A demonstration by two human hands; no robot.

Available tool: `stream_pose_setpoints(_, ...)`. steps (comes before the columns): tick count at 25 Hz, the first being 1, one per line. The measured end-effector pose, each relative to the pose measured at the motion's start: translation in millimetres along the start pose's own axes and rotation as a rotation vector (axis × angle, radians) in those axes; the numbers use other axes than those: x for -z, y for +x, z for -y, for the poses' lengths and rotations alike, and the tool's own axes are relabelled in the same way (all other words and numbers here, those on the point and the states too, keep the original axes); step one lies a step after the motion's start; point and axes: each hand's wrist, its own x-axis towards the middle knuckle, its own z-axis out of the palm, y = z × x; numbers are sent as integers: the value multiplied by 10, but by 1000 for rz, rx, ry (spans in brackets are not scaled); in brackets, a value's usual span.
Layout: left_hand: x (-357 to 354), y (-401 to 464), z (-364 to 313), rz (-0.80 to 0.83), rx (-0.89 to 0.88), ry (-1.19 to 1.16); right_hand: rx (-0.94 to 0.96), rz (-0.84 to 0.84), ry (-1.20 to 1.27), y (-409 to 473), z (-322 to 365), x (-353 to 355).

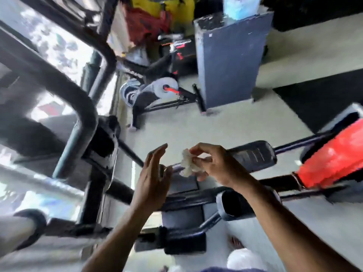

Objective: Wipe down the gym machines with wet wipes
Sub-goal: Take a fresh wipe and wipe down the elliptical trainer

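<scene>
The pale floor (225, 122) carries a dark cabinet (229, 61) — left of it an exercise bike (157, 93), right of it a black mat (322, 97).

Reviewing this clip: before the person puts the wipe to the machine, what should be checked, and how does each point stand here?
1. Wipe in hand: ok, right hand pinches it.
2. Left hand free: ok, fingers straight, holding nothing.
3. Wipe spread flat for wiping: not ok, it is bunched.
4. Wipe wet: cannot tell.
5. Wipe touching the machine frame: not ok, held above it.
6. Dirt on the frame: cannot tell, picture blurred.
</scene>
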Motion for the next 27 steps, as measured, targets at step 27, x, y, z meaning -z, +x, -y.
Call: stream_pose_setpoints(27, 2295, -878, -2683, -1406, 87, 781, 587, 877, 547, 525, 2161, -845)
